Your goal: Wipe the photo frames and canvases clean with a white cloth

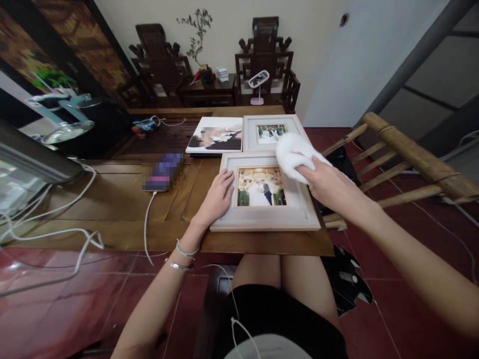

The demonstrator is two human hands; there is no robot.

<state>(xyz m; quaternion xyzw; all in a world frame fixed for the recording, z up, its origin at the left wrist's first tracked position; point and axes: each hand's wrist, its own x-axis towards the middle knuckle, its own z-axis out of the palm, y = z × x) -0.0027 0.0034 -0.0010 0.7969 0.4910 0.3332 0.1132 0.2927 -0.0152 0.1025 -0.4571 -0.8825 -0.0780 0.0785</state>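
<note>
A light wooden picture frame (224, 219) with a wedding photo (261, 186) lies flat at the table's front edge. My left hand (219, 195) rests on its left side, fingers laid out along the border. In my right hand (324, 180) is a bunched white cloth (294, 154), held over the frame's upper right corner; whether the cloth touches the surface I cannot tell. The cloth also covers part of the view of a second frame (249, 134) with a smaller photo, just behind. Left of that one lies a white-topped photo panel (219, 127).
A phone (164, 172) with a white charging cable (145, 224) lies left on the wooden table (112, 199). A pink-stand mirror (258, 85) stands beyond the frames. A bamboo chair (419, 154) is on the right. Loose white cables run along the left.
</note>
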